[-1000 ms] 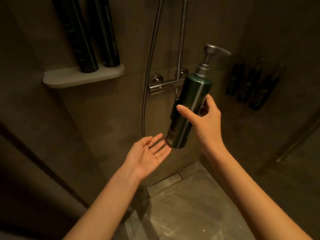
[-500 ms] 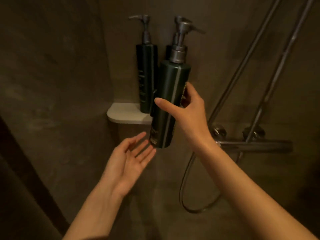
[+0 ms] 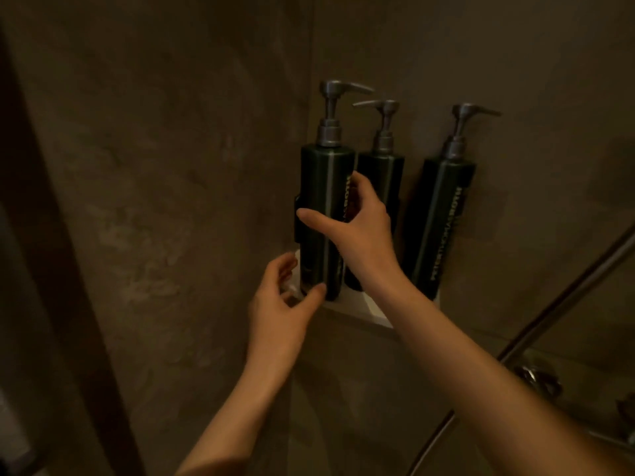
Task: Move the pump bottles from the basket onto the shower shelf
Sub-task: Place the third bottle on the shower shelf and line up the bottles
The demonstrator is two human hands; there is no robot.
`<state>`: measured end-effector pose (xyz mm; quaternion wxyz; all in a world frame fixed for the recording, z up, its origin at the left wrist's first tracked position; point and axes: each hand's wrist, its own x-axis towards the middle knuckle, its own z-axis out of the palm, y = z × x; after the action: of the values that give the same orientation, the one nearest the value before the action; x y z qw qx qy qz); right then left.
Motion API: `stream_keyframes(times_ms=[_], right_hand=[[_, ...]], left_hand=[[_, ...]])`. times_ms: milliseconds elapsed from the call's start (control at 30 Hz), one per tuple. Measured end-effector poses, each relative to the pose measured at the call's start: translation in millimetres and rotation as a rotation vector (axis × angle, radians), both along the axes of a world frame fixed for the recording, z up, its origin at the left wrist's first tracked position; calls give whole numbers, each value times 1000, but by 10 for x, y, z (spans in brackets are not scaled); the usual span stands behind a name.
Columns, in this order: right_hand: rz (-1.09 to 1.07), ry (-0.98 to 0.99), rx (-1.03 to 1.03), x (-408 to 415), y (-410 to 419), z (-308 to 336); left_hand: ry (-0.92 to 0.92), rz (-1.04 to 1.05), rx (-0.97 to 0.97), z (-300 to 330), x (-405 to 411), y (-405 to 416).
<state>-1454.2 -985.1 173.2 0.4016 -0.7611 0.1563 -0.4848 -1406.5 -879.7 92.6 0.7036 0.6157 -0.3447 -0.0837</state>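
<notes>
Three dark green pump bottles with silver pumps stand on the white corner shower shelf [image 3: 376, 312]. My right hand [image 3: 357, 228] grips the leftmost bottle [image 3: 324, 207] around its middle, thumb in front. This bottle's base is at the shelf's left end. My left hand [image 3: 281, 304] is at the bottle's base, thumb touching its lower edge, fingers curled loosely beside it. The middle bottle [image 3: 381, 180] stands just behind my right hand. The right bottle [image 3: 439, 218] stands apart at the shelf's right end. No basket is in view.
Brown tiled walls meet in a corner behind the shelf. A chrome shower hose [image 3: 563, 304] runs diagonally at the right, with mixer knobs [image 3: 536, 379] below it. A dark door frame [image 3: 62, 269] runs down the left side.
My right hand has carried the bottle up and onto the shelf's left end beside the other two. My left hand rose from open-palm below to the bottle's base. The view came closer.
</notes>
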Motion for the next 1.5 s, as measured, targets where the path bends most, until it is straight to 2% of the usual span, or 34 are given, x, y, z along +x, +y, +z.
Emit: stream_keyframes(times_ms=[133, 533, 767, 967, 1067, 1233, 1367, 1500], right_hand=[[14, -6, 17, 131, -5, -116], [-101, -29, -21, 177, 53, -526], [-97, -8, 26, 314, 67, -463], [-67, 96, -10, 260, 101, -426], [-67, 50, -93, 54, 130, -426], [-199, -76, -255, -283, -16, -491], [-296, -67, -194, -298, -92, -547], [-362, -58, -160, -190, -121, -588]], left_hand=[[-131, 115, 88, -8, 107, -162], [-219, 238, 54, -155, 211, -430], [-240, 261, 63, -92, 276, -530], [-254, 250, 74, -32, 292, -553], [-246, 235, 70, -51, 314, -496], [-276, 274, 50, -80, 323, -396], [-347, 277, 66, 37, 254, -465], [-344, 321, 76, 108, 232, -605]])
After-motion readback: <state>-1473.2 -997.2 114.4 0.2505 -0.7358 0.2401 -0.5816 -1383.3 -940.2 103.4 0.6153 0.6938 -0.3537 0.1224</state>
